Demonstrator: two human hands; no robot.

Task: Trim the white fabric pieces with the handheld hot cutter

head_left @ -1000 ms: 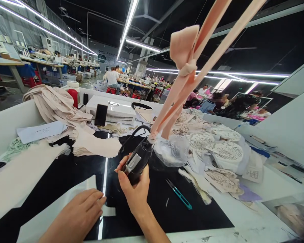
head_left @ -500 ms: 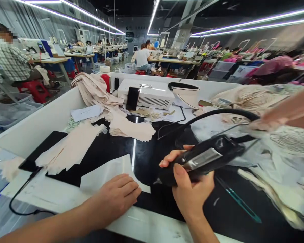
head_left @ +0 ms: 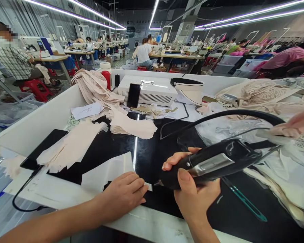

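Observation:
My left hand (head_left: 124, 195) lies palm down on the right end of a white, paper-like sheet (head_left: 106, 170), its fingers close together and slightly bent. My right hand (head_left: 192, 189) is wrapped round a black corded power tool (head_left: 212, 165) with a silver plate on its side. The tool's narrow tip points left, just right of the sheet and apart from my left hand. Its exact kind I cannot make out. Another person's hand (head_left: 300, 123) reaches in from the right, at the tool's rear and cord, holding something whitish.
Pale fabric pieces (head_left: 131, 126) lie in stacks on the black tabletop (head_left: 149, 148). A dark tablet-like slab (head_left: 44, 148) is at left, a phone (head_left: 134, 95) leans on a white metal box (head_left: 152, 89). Teal tweezers (head_left: 250, 202) and lace bundles (head_left: 266, 92) are at right.
The view has shifted slightly. The power tool and my right hand sit a little further right, and the other person's hand has moved right too. My left hand stays on the sheet.

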